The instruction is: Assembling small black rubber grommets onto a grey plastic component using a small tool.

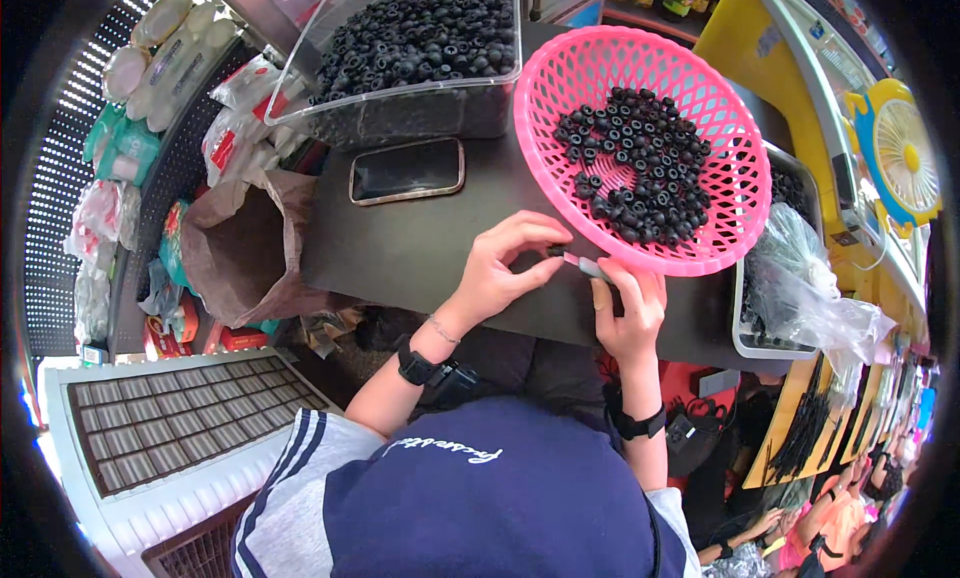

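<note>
My left hand [500, 268] pinches a small black round piece [556, 250] between thumb and fingertips, above the dark table [400, 243]. In my right hand [630, 308] is a small tool [588, 267] with a pale grey handle and a thin pink end, directed at that piece. Just beyond my hands a pink lattice basket [545, 173] tilts toward me, holding many similar black pieces [650, 163], several with pale ring-shaped openings. At the far left, a clear plastic bin [430, 113] is heaped with more black pieces. Their exact kind I cannot tell.
A phone [407, 172] lies before the bin. A brown bag [225, 233] gapes at the table's left edge. On the right, a clear plastic bag [810, 278] covers part of a tray [770, 346]. A white slatted appliance [110, 488] stands lower left; people [830, 518] sit lower right.
</note>
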Available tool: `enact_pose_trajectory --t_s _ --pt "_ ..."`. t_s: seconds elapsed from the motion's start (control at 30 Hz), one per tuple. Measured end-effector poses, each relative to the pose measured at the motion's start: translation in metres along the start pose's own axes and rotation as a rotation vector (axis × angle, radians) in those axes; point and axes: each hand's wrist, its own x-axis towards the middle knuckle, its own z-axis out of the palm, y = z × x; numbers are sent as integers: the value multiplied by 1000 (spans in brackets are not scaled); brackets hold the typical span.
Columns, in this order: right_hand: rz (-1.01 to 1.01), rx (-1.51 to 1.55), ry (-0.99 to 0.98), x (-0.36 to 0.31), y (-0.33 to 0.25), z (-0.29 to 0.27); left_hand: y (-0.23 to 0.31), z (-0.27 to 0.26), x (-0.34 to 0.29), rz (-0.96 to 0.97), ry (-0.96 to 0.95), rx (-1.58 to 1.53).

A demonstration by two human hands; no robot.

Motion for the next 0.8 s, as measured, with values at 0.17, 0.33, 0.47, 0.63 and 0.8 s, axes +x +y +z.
enact_pose_trajectory --t_s 0.17,0.33,0.47,0.63,0.8 --pt "-15 -6 -9 1 -5 4 -1 -5 -6 1 18 -63" --pt "5 6 -16 0 -1 1 -7 -3 -3 13 -7 -88" --pt "0 8 -19 1 -1 1 -2 -3 -2 -29 -11 -114" --pt "-2 11 -26 2 -2 1 -6 -5 -4 -1 -8 -88" --pt "-2 13 -29 4 -3 0 -9 -5 -3 36 -6 -92"
